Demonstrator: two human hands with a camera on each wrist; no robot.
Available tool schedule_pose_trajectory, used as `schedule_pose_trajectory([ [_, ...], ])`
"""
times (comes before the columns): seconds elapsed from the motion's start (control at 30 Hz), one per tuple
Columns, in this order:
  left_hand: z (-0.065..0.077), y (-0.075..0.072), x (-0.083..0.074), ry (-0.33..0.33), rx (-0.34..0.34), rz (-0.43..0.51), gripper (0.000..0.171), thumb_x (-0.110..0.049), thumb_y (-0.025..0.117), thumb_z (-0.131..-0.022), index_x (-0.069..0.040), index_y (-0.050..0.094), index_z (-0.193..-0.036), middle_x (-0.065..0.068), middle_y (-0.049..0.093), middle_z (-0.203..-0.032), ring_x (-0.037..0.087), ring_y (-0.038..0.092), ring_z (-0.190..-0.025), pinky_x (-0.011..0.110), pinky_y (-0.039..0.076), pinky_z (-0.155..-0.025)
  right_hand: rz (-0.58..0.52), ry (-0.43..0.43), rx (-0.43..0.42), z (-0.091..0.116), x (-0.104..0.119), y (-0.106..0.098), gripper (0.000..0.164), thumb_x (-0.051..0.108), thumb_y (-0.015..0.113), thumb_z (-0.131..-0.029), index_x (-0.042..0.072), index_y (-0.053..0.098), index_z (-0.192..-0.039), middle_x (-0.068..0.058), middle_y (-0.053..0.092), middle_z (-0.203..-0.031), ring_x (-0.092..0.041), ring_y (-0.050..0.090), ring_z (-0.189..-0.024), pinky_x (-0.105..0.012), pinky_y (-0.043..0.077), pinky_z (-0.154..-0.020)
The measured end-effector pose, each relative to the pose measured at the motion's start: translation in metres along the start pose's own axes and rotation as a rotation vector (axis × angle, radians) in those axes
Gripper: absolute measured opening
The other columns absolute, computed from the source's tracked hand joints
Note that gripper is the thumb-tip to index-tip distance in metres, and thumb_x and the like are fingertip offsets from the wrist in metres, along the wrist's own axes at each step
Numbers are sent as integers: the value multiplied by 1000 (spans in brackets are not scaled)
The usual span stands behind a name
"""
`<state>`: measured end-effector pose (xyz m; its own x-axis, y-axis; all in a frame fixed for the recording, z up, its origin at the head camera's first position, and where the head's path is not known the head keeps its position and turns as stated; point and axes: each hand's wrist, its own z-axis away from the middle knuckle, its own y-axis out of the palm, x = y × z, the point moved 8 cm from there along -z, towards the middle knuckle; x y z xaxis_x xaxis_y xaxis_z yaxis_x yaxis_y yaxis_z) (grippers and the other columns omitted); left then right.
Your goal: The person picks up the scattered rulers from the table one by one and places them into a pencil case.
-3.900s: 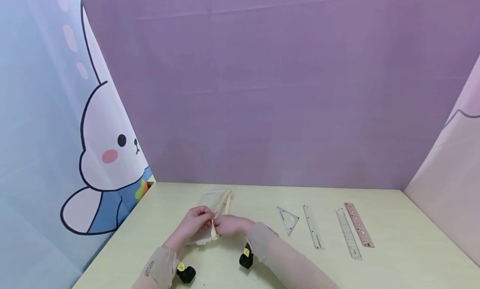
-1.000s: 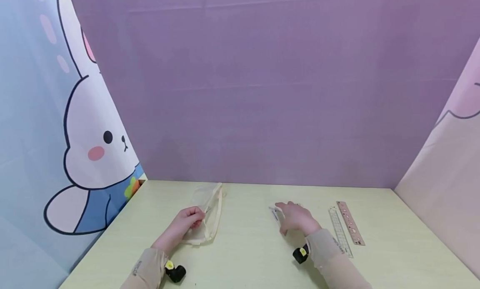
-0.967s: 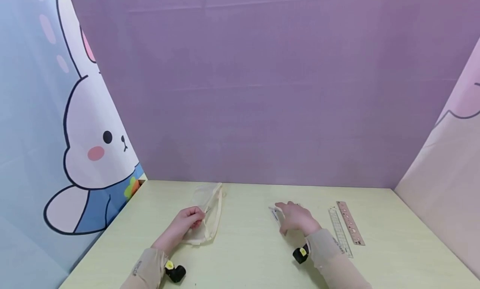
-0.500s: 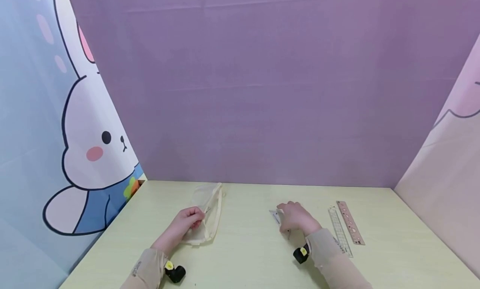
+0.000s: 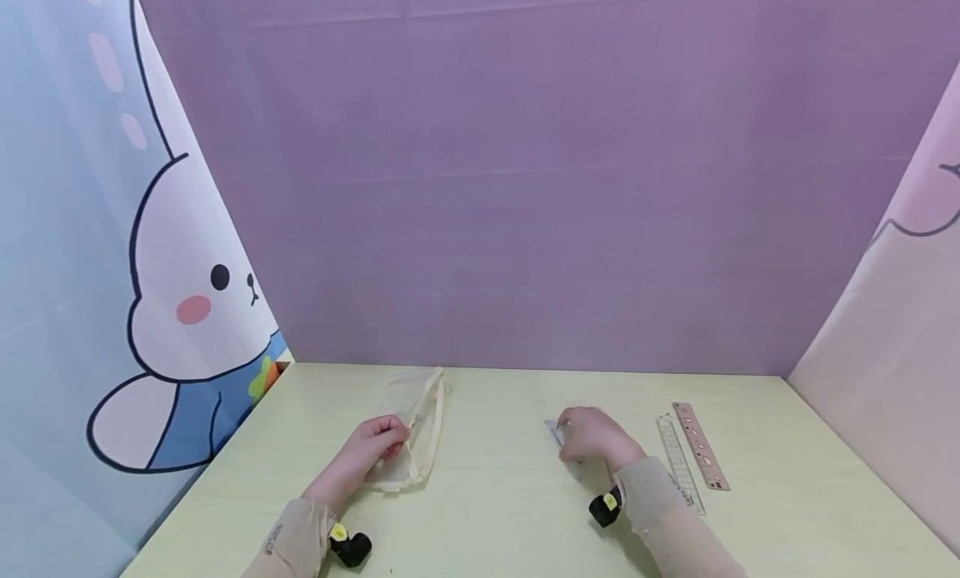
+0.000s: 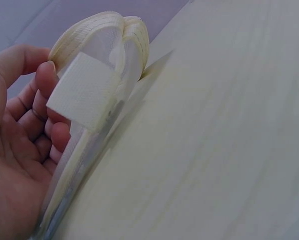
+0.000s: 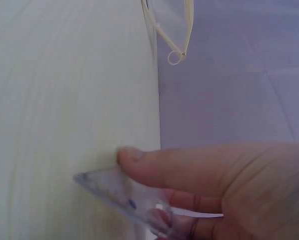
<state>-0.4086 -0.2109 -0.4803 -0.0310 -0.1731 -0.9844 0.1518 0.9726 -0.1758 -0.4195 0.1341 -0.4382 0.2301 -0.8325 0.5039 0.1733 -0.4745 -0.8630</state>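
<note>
My left hand (image 5: pixel 375 440) pinches the edge of a pale mesh zip pouch (image 5: pixel 427 445), whose mouth gapes towards the right. In the left wrist view, thumb and forefinger hold the zip rim (image 6: pixel 97 30) beside a white fabric tab (image 6: pixel 84 90). To the right, my right hand (image 5: pixel 597 438) grips a clear plastic set square (image 5: pixel 553 433). The right wrist view shows the thumb on the set square's face (image 7: pixel 109 186) and fingers behind it; it sits tilted, one corner pointing away from the hand. Whether it touches the table is unclear.
A clear gridded ruler (image 5: pixel 681 465) and a pink ruler with cut-outs (image 5: pixel 701 446) lie right of my right hand. Another clear ruler is mostly hidden under that hand and wrist. A purple curtain (image 5: pixel 480 186) closes off the table's (image 5: pixel 495 495) back edge.
My right hand has left the pouch and moved right to the set square. Its spread fingers have since closed on it, shifting it slightly. My left hand has kept hold of the pouch.
</note>
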Motion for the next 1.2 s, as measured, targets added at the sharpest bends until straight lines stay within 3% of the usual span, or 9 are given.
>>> schedule_pose_trajectory([
  [0.2, -1, 0, 0, 9, 2, -2, 22, -19, 64, -91, -7, 53, -76, 0, 47, -66, 14, 45, -63, 26, 39, -65, -115, -34, -41, -5, -9, -1, 25, -1, 73, -73, 3, 66, -97, -7, 63, -93, -20, 53, -74, -37, 48, -66],
  [0.37, -1, 1, 1, 10, 4, -6, 23, -20, 65, -92, -7, 53, -77, 0, 47, -67, 14, 45, -63, 26, 39, -65, -288, 2, -3, -9, -23, 4, 15, 1, 66, -82, 2, 66, -97, -5, 58, -77, -16, 50, -59, -30, 43, -54],
  [0.57, 2, -2, -1, 9, -3, -4, 22, -17, 64, -91, -7, 53, -76, 0, 46, -66, 15, 44, -62, 27, 39, -65, -439, -3, 48, -11, -27, 5, 17, 4, 61, -89, -5, 63, -103, -9, 58, -71, -16, 50, -57, -28, 43, -51],
  [0.83, 3, -4, 2, -14, -2, -11, 21, -18, 64, -92, -8, 54, -77, 0, 47, -66, 15, 45, -63, 27, 39, -64, -683, -35, 135, -16, -34, 7, 31, 10, 60, -93, -11, 58, -116, -9, 63, -78, -16, 60, -64, -31, 53, -58],
  [1.03, 3, -5, 1, -11, -7, -9, 22, -20, 65, -91, -7, 54, -77, 1, 47, -66, 15, 44, -63, 27, 39, -64, -910, -79, 178, -18, -32, 4, 36, 10, 56, -96, -14, 52, -122, -5, 62, -84, -12, 58, -72, -29, 53, -65],
  [1.2, 4, -5, -1, -10, -12, -7, 23, -19, 65, -91, -6, 53, -77, 1, 47, -66, 15, 44, -62, 26, 39, -64, -1017, -50, 184, -18, -32, 3, 36, 8, 55, -97, -15, 49, -124, -5, 63, -85, -11, 59, -71, -26, 53, -63],
])
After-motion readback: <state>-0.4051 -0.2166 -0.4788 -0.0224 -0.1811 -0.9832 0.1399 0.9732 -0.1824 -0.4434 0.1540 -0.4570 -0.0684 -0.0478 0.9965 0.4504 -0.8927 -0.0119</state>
